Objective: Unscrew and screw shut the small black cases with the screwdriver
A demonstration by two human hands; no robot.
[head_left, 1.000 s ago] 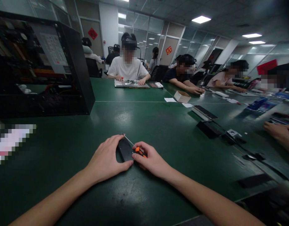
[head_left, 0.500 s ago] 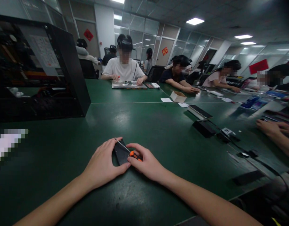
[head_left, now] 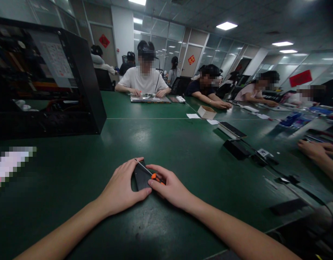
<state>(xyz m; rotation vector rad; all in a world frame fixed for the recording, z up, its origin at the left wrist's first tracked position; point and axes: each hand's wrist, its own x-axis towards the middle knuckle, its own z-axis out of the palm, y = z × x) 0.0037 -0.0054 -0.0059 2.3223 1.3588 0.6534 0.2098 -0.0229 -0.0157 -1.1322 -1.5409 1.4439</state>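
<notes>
A small black phone (head_left: 141,177) lies flat on the green table (head_left: 166,141) in front of me. My left hand (head_left: 120,187) curls round its left side, thumb under its near end, fingers at its far end. My right hand (head_left: 170,186) is closed on a thin screwdriver (head_left: 148,172) with an orange and black handle. Its metal shaft slants up and left across the phone, and the tip sits near the phone's far left corner by my left fingertips.
An open black computer case (head_left: 47,83) stands at the left. Phones, dark boxes (head_left: 235,148) and cables lie along the right side. A small cardboard box (head_left: 207,112) sits farther back. Several people work around the table; another person's hand (head_left: 316,150) rests at the right.
The view shifted slightly; my hands stay on the phone and screwdriver, with almost no movement between frames.
</notes>
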